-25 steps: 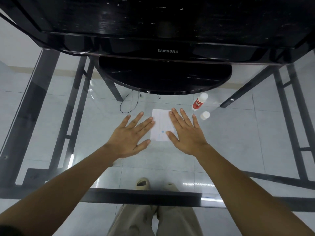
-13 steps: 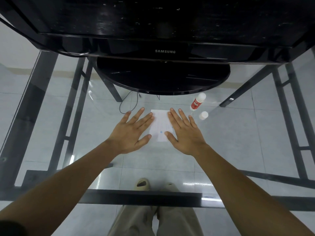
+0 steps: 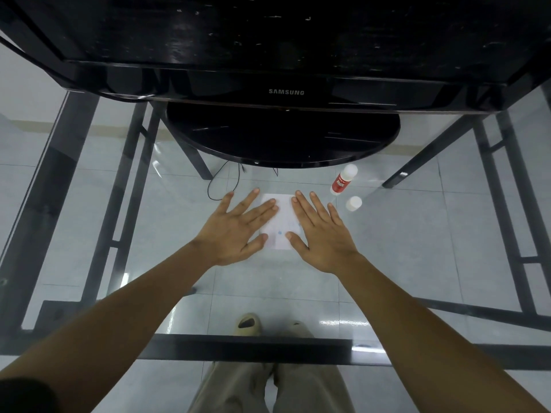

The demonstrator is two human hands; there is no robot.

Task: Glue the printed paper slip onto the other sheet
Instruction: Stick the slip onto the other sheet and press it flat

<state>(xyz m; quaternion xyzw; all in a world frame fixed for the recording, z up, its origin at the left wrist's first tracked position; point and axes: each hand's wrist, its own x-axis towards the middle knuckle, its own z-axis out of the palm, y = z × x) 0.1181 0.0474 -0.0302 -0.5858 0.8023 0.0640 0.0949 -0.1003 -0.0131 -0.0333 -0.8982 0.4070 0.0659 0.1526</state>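
I see my 2 hands flat and splayed on the glass table (image 3: 417,248), left hand (image 3: 238,231) and right hand (image 3: 323,234) each covering a side of the white paper (image 3: 281,219), closer together than 1 second ago; the glue stick (image 3: 343,180) and its cap (image 3: 354,203) lie unmoved just beyond the right fingers

paper (image 3: 281,222) edges under hands, print illegible

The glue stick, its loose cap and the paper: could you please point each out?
glue stick (image 3: 340,183), head view, red label.
cap (image 3: 354,203), head view, its top.
paper (image 3: 283,214), head view, bare middle.
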